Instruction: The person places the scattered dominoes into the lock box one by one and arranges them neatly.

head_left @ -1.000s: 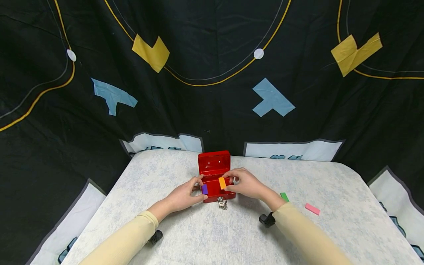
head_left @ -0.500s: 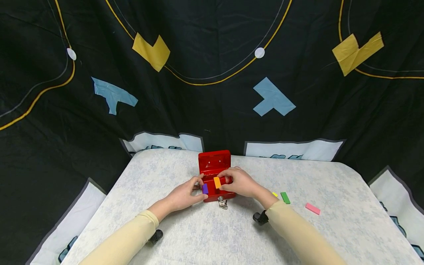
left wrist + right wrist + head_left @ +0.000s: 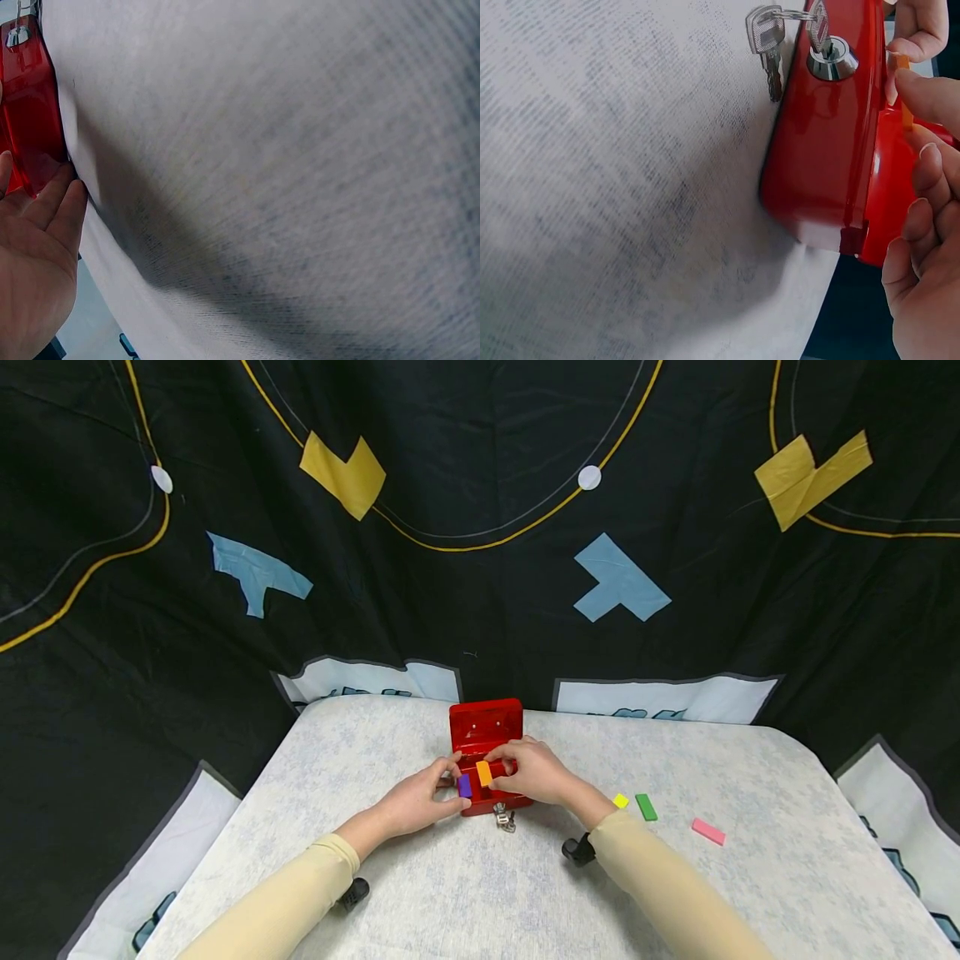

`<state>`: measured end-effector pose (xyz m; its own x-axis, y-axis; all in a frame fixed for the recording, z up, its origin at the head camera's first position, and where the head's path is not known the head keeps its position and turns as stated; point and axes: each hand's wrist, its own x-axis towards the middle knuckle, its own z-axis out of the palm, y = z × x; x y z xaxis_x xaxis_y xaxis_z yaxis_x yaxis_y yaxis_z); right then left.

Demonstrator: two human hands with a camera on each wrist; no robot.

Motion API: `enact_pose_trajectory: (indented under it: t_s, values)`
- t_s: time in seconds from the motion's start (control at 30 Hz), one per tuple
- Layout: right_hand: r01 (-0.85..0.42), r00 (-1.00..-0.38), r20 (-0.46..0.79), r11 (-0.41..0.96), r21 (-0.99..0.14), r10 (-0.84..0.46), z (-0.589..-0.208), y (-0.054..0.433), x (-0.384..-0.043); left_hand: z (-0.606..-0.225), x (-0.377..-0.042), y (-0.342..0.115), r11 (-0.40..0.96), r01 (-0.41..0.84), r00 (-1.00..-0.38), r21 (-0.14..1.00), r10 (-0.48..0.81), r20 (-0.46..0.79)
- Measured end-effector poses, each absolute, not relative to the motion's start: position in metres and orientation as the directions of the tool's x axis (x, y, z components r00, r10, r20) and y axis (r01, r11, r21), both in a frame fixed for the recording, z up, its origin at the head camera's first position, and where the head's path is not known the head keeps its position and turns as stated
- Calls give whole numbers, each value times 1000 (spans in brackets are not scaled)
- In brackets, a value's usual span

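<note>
A small red metal cash box (image 3: pixel 498 807) stands with its lid raised and keys (image 3: pixel 505 818) in its front lock. At its left side, my left hand (image 3: pixel 416 795) holds a purple block (image 3: pixel 464 786) between thumb and forefinger. Other left fingers lie along the box's outer wall (image 3: pixel 34 112) in the left wrist view. Over the box's inside, my right hand (image 3: pixel 534 768) pinches an orange block (image 3: pixel 484 774), close to the right of the purple one. Edge-on in the right wrist view, the orange block (image 3: pixel 904 94) shows between thumb and finger.
Right of the box, a yellow block (image 3: pixel 620 801), a green block (image 3: pixel 647 807) and a pink block (image 3: pixel 708 831) lie on the pale patterned tabletop (image 3: pixel 465 893). A black curtain (image 3: pixel 465 610) hangs behind the table.
My right hand has moved left with the orange block, towards the purple one. The yellow block has come into view from behind the right arm. My left hand stays in place.
</note>
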<state>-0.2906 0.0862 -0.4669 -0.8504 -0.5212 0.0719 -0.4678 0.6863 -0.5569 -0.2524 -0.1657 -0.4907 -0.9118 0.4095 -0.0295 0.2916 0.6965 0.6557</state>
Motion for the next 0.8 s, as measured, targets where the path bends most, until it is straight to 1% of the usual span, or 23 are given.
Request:
enact_pose_trajectory:
  t_s: [0.8]
  values:
    - [-493,-841,51,722,-485,-539,-479,71,-298,-491,-252,-166,693,288,-912,661,409,-31]
